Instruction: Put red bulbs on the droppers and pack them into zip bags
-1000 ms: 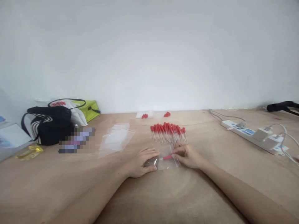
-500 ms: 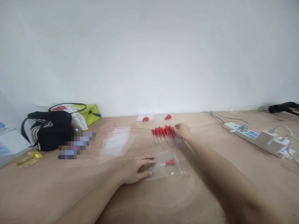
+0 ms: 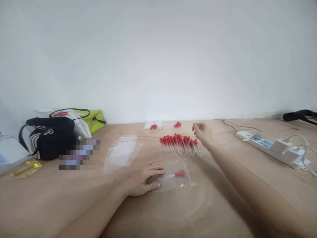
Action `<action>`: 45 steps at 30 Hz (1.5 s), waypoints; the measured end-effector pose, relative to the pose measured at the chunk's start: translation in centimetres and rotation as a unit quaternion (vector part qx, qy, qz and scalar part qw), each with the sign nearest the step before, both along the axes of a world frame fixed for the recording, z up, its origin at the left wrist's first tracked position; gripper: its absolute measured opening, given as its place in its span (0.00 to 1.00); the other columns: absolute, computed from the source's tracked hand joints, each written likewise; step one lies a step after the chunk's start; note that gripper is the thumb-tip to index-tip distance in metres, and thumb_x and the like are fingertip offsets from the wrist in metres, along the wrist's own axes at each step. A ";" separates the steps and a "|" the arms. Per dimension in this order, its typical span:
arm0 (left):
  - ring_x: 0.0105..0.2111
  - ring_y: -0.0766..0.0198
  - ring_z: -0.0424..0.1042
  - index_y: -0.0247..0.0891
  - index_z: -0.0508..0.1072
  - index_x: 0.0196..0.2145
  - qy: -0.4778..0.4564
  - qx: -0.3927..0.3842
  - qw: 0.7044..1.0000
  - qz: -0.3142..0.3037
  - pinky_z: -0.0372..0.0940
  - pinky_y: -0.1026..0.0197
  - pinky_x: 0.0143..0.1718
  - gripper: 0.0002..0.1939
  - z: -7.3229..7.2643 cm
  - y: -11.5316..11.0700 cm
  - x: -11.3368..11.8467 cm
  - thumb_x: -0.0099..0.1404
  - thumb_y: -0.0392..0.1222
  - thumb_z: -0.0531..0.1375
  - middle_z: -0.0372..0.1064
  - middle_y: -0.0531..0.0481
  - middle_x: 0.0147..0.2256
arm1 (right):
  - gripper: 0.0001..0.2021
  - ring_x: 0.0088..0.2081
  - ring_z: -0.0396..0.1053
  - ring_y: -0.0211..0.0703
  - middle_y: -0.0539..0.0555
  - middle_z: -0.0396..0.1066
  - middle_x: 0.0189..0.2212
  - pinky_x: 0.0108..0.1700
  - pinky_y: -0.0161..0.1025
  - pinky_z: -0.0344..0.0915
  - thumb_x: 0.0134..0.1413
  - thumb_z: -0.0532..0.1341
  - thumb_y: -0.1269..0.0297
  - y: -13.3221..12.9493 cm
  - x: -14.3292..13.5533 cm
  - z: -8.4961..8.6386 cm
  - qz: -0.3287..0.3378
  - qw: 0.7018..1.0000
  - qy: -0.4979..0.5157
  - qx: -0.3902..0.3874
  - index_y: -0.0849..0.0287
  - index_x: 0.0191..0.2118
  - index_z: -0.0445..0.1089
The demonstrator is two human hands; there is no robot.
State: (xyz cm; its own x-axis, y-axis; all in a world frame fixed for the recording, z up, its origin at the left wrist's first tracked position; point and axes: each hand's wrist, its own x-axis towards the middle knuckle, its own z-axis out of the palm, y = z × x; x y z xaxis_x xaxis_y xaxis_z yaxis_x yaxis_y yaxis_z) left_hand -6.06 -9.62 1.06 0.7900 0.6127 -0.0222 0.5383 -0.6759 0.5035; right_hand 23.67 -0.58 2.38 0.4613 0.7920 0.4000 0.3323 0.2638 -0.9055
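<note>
My left hand lies with fingers spread on the left edge of a clear zip bag. On or in that bag rests one dropper with a red bulb; which of the two I cannot tell. Behind it is a row of several red-bulbed droppers, their clear tubes pointing toward me. My right hand is raised just behind the row's right end, fingertips pinched on the red bulb of a dropper. Flat empty-looking bags overlap to the left.
Two bags with small red bulbs lie by the wall. At the left are a black bag, a green bag and a yellow packet. A power strip with chargers and cables sits at the right.
My right hand has lifted off the row, moving up and slightly right, and a red bulb now shows in its fingertips. My left hand stays on the bag.
</note>
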 end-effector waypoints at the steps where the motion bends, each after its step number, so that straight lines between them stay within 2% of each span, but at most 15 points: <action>1: 0.56 0.57 0.48 0.47 0.60 0.52 0.002 0.001 1.000 0.001 0.43 0.48 0.56 0.22 0.0 0.0 0.0 0.60 0.50 0.52 0.53 0.50 0.56 | 0.16 0.19 0.60 0.33 0.49 0.64 0.23 0.20 0.32 0.58 0.46 0.53 0.56 -1.0 0.5 0.2 0.001 0.999 0.031 0.019 0.61 0.39 0.61; 4: 0.57 0.57 0.48 0.46 0.60 0.52 0.013 0.002 1.000 0.004 0.42 0.48 0.57 0.22 0.0 0.0 0.0 0.61 0.51 0.52 0.52 0.51 0.56 | 0.20 0.18 0.59 0.31 0.45 0.61 0.21 0.19 0.31 0.57 0.44 0.55 0.53 -4.3 1.5 -0.7 0.032 0.995 0.079 0.044 0.59 0.42 0.58; 7: 0.57 0.57 0.47 0.46 0.57 0.54 0.018 -0.001 1.000 0.005 0.41 0.48 0.57 0.24 0.1 0.0 0.2 0.61 0.51 0.52 0.52 0.50 0.56 | 0.19 0.17 0.58 0.30 0.44 0.60 0.20 0.18 0.30 0.58 0.43 0.56 0.51 -7.0 1.6 -3.2 0.060 0.989 0.138 0.014 0.59 0.38 0.60; 11: 0.57 0.55 0.46 0.47 0.52 0.56 0.006 0.001 1.000 0.029 0.44 0.49 0.56 0.27 -0.1 -0.2 0.3 0.60 0.52 0.52 0.48 0.50 0.57 | 0.17 0.18 0.60 0.31 0.45 0.61 0.21 0.18 0.31 0.61 0.41 0.58 0.52 -8.4 0.6 -5.7 0.062 0.973 0.222 -0.006 0.57 0.35 0.59; 16: 0.51 0.56 0.56 0.47 0.56 0.54 -0.028 0.019 0.998 0.055 0.53 0.54 0.51 0.27 -0.7 -0.4 0.3 0.58 0.53 0.54 0.53 0.48 0.54 | 0.12 0.20 0.63 0.33 0.46 0.62 0.21 0.21 0.33 0.65 0.41 0.60 0.58 -8.9 -0.8 -5.9 0.086 0.950 0.295 -0.049 0.56 0.31 0.60; 22: 0.53 0.55 0.54 0.46 0.54 0.55 -0.021 0.015 0.997 0.066 0.51 0.53 0.53 0.28 -0.7 -0.3 0.6 0.58 0.53 0.54 0.52 0.48 0.55 | 0.11 0.23 0.68 0.35 0.47 0.65 0.22 0.27 0.34 0.67 0.38 0.62 0.61 -10.4 -2.2 -5.3 0.158 0.930 0.314 -0.103 0.57 0.28 0.59; 25: 0.54 0.55 0.53 0.45 0.54 0.55 -0.019 0.016 0.997 0.067 0.51 0.53 0.53 0.28 -0.6 -0.3 0.8 0.58 0.53 0.54 0.53 0.48 0.55 | 0.13 0.23 0.68 0.35 0.48 0.67 0.21 0.27 0.34 0.67 0.35 0.64 0.61 -10.8 -2.5 -4.9 0.185 0.933 0.274 -0.144 0.58 0.27 0.60; 29: 0.54 0.55 0.52 0.44 0.55 0.54 -0.020 0.018 0.997 0.069 0.50 0.52 0.53 0.28 -0.6 -0.4 0.8 0.58 0.53 0.54 0.53 0.48 0.55 | 0.13 0.19 0.64 0.34 0.47 0.66 0.17 0.22 0.32 0.62 0.34 0.64 0.58 -10.8 -2.8 -5.1 0.222 0.946 0.162 -0.172 0.60 0.25 0.62; 31: 0.54 0.55 0.52 0.44 0.55 0.54 -0.019 0.018 0.997 0.067 0.50 0.52 0.53 0.28 -0.6 -0.4 0.8 0.58 0.52 0.54 0.53 0.48 0.55 | 0.12 0.18 0.62 0.34 0.47 0.64 0.16 0.21 0.32 0.59 0.36 0.63 0.56 -10.8 -3.1 -5.7 0.224 0.956 0.088 -0.169 0.60 0.23 0.64; 34: 0.54 0.56 0.53 0.44 0.55 0.55 -0.015 0.022 0.998 0.062 0.50 0.52 0.54 0.27 -0.7 -0.3 0.8 0.59 0.52 0.54 0.52 0.48 0.55 | 0.12 0.24 0.63 0.36 0.49 0.66 0.20 0.27 0.33 0.61 0.40 0.60 0.56 -10.8 -3.1 -6.3 0.227 0.963 -0.047 -0.135 0.61 0.21 0.68; 36: 0.53 0.56 0.53 0.44 0.55 0.54 -0.017 0.024 0.998 0.056 0.51 0.53 0.53 0.27 -0.7 -0.2 0.8 0.59 0.52 0.53 0.53 0.48 0.55 | 0.13 0.27 0.64 0.37 0.50 0.67 0.22 0.30 0.34 0.61 0.44 0.56 0.56 -10.4 -2.7 -6.3 0.223 0.963 -0.101 -0.112 0.60 0.20 0.69; 38: 0.53 0.55 0.53 0.45 0.56 0.54 -0.016 0.021 0.998 0.052 0.51 0.53 0.53 0.26 -0.6 -0.2 0.8 0.59 0.51 0.53 0.52 0.48 0.55 | 0.13 0.25 0.64 0.37 0.50 0.67 0.21 0.28 0.34 0.60 0.46 0.54 0.56 -9.4 -1.8 -5.7 0.185 0.969 -0.111 -0.117 0.60 0.23 0.68; 40: 0.54 0.55 0.52 0.45 0.57 0.54 -0.015 0.020 0.999 0.048 0.51 0.52 0.53 0.24 -0.5 -0.2 0.8 0.60 0.51 0.52 0.52 0.47 0.55 | 0.11 0.23 0.64 0.37 0.50 0.67 0.20 0.26 0.33 0.59 0.45 0.55 0.58 -7.6 -0.6 -4.7 0.107 0.977 -0.123 -0.139 0.60 0.26 0.67; 42: 0.55 0.54 0.50 0.44 0.59 0.53 -0.020 0.026 0.998 0.044 0.49 0.51 0.54 0.22 -0.4 -0.2 0.7 0.61 0.49 0.52 0.51 0.47 0.55 | 0.08 0.26 0.65 0.39 0.52 0.68 0.24 0.27 0.33 0.59 0.42 0.57 0.60 -5.4 0.4 -3.8 0.018 0.972 -0.169 -0.164 0.60 0.27 0.65; 45: 0.55 0.55 0.50 0.46 0.62 0.50 -0.043 0.033 0.998 0.031 0.49 0.52 0.54 0.19 -0.5 -0.1 0.6 0.61 0.48 0.51 0.54 0.48 0.53 | 0.13 0.30 0.66 0.41 0.54 0.70 0.28 0.30 0.34 0.59 0.38 0.59 0.63 -2.0 0.9 -3.0 -0.029 0.955 -0.224 -0.194 0.62 0.35 0.64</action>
State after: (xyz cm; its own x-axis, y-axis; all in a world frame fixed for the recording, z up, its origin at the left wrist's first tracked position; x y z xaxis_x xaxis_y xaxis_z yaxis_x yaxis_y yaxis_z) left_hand -5.41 -9.73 0.55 0.7478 0.6582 0.0867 0.5365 -0.6761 0.5051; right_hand 24.59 -2.60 -0.58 0.3598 0.8990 0.2497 0.7133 -0.0925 -0.6947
